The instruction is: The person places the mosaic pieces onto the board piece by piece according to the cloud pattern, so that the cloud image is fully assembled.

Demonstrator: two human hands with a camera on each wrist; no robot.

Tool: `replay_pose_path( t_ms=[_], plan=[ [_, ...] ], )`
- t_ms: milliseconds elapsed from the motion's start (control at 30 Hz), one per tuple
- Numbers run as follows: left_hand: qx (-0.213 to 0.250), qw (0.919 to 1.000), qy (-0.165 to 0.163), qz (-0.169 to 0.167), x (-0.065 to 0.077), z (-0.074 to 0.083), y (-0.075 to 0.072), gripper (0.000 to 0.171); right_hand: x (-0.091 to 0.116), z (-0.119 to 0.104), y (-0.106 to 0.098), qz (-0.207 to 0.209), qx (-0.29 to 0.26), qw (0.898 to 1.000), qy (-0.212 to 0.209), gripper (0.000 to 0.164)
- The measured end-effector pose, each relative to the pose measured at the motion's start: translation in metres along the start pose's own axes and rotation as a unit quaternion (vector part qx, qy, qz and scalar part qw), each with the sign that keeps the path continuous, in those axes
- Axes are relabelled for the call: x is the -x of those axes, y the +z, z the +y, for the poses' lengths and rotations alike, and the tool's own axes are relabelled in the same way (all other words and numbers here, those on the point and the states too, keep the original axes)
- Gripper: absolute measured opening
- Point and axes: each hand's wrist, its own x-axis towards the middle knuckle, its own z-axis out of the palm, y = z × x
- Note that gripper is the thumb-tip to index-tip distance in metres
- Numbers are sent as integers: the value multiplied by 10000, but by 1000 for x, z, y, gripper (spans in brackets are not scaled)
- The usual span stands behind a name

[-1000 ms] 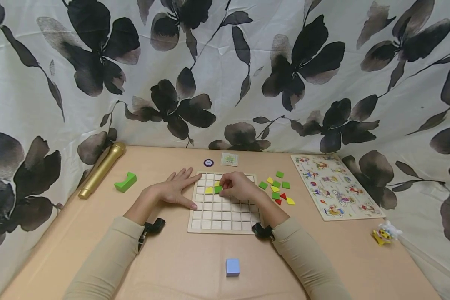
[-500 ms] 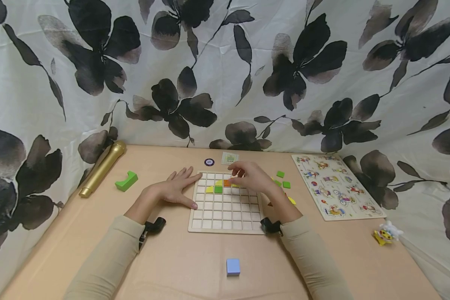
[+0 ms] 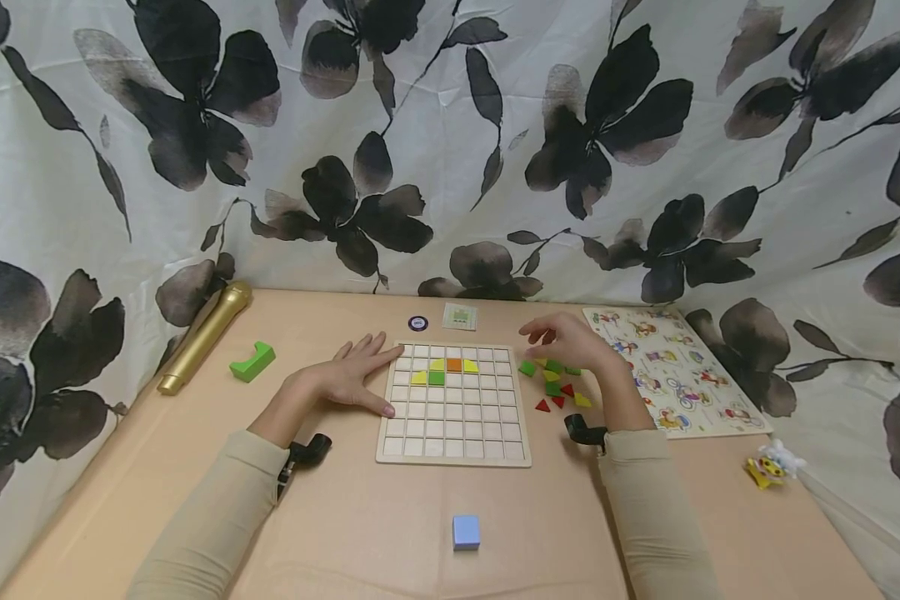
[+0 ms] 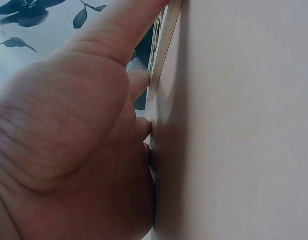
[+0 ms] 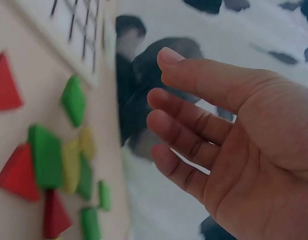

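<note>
- The surface (image 3: 375,533) is carrying the lot.
- Gridded board (image 3: 453,462) is lying flat, coloured pieces (image 3: 437,378) sitting in its second and third rows from the far edge.
- Left hand (image 3: 337,387) is resting spread, gripping nothing, touching the board's left side.
- Right hand (image 3: 570,340) is hovering, fingers loosely bent and empty.
- Loose pieces (image 3: 552,389) are lying right of the board, below and nearward of those fingers, right hand being way closer.

Long khaki sleeves (image 3: 202,525) with soft creases, plus small, rounded black wrist cameras (image 3: 312,451)
</note>
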Motion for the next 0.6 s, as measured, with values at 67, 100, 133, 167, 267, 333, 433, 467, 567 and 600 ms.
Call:
replay_pose_path(
  t_ms=[67, 100, 133, 167, 267, 333, 433, 467, 567, 600],
  plan=[
    [25, 10000, 14, 23, 0, 0, 0, 120, -1, 10, 1, -97, -93, 9999, 99, 36],
    [33, 10000, 15, 23, 0, 0, 0, 120, -1, 14, 3, -152, -163, 9996, 167, 35],
    [39, 10000, 12, 19, 0, 1, 0, 120, -1, 18, 5, -207, -221, 9993, 231, 34],
    [41, 10000, 5, 12, 0, 1, 0, 121, -1, 21, 7, -261, -274, 9989, 289, 33],
    [55, 10000, 0, 13, 1, 1, 0, 120, -3, 29, 14, -411, -512, 9965, 526, 28],
    [55, 10000, -15, 12, 1, 1, 0, 120, -3, 32, 19, -465, -830, 9923, 796, 27],
    [57, 10000, -12, 25, 0, 1, 0, 120, -4, 31, 24, -448, -1127, 9859, 1153, 27],
    [59, 10000, -17, 27, 0, 1, 0, 120, -4, 30, 26, -424, -1181, 9841, 1257, 26],
    [72, 10000, -20, 28, 0, 1, -1, 121, -5, 28, 29, -368, -1092, 9846, 1315, 24],
    [77, 10000, -22, 27, 0, 1, -1, 121, -5, 27, 29, -350, -1083, 9845, 1335, 24]
  ],
)
